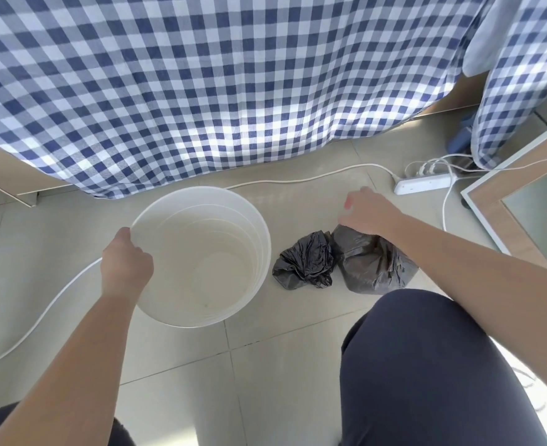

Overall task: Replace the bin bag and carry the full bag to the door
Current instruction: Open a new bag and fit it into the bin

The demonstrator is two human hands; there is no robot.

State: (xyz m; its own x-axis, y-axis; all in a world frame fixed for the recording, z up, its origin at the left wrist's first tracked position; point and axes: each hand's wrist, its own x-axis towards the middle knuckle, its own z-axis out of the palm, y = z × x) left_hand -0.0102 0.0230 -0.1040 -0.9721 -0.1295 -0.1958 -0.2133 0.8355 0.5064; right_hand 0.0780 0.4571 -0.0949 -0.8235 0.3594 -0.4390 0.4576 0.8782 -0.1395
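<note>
A round white bin [259,226] stands on the tiled floor, with no liner inside. My left hand [127,262] grips its near-left rim. To the right of the bin lie two black plastic bags: a small crumpled one [304,260] and a larger, full one [372,262]. My right hand [367,209] hovers just over the top of the full bag, fingers curled downward, holding nothing that I can see.
A bed with a blue-and-white checked sheet [220,91] hangs over the floor behind the bin. A white power strip [423,185] and cables [297,180] lie at the right and left. A framed mirror [523,201] leans at far right. My knee [426,365] is in front.
</note>
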